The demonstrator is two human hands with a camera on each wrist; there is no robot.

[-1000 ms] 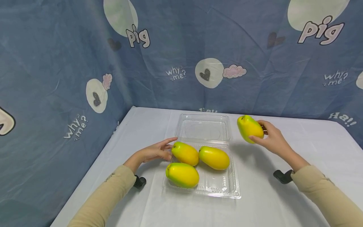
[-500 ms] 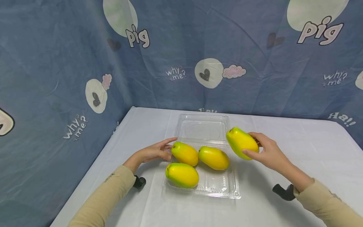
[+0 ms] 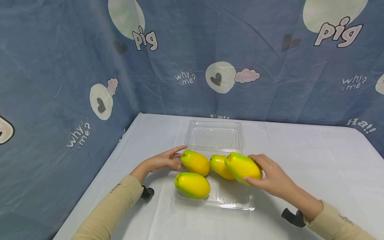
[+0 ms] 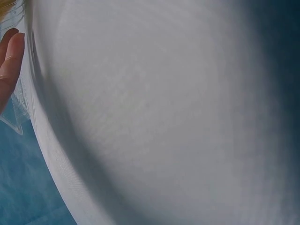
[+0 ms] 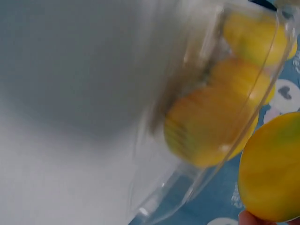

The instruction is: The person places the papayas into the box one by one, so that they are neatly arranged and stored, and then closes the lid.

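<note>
My right hand (image 3: pixel 274 176) grips a yellow-green mango (image 3: pixel 241 165) between thumb and fingers, over the right side of a clear plastic clamshell box (image 3: pixel 229 202). In the head view the held mango partly covers a second mango (image 3: pixel 219 166) lying in the box. Two more mangoes, one behind (image 3: pixel 195 162) and one in front (image 3: pixel 192 185), lie along the box's left side. Beside that left edge rests my left hand (image 3: pixel 163 160), fingers extended close to the rear mango. The left wrist view catches only straight fingers (image 4: pixel 11 61) near the clear plastic.
The box's clear lid (image 3: pixel 214 135) lies folded back behind the base on a white-covered table (image 3: pixel 315 153). A blue printed curtain (image 3: pixel 186 96) hangs along the table's back and left sides. Dark wrist-worn pieces show below both sleeves.
My right hand has carried its mango leftward and toward me, from beside the lid to over the box's right half. The left hand and the other mangoes have stayed put.
</note>
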